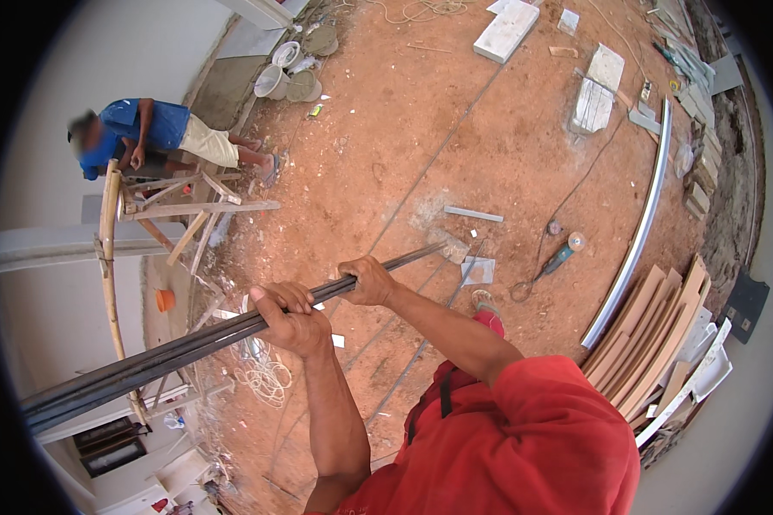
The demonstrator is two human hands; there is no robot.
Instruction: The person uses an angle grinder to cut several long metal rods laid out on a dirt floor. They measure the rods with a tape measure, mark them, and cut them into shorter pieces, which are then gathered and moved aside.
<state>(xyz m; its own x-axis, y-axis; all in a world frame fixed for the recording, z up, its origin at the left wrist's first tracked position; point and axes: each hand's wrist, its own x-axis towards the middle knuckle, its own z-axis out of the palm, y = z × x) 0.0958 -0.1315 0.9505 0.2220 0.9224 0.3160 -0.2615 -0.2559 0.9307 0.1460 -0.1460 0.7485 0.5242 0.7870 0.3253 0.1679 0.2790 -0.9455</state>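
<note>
A bundle of long dark metal bars [167, 352] slants across the view, from the lower left to the ground near the middle. My left hand [296, 322] is wrapped around the bundle, thumb pointing up along it. Farther along, my right hand [369, 281] grips the same bars in a closed fist. Their far ends come down by a small grey block [452, 249]. Beside that block lie a flat grey tile [478, 270] and a short metal strip [472, 214]. An angle grinder [560, 257] with a cord rests on the reddish soil to the right.
At the left a person in a blue shirt [167, 124] leans beside a wooden trestle [202, 209] and bamboo pole [109, 257]. Buckets [271, 81] stand behind. Pale blocks [594, 107], a long silver channel [648, 232] and brown boards [653, 343] lie right. Tangled cord [264, 382] lies below the bars.
</note>
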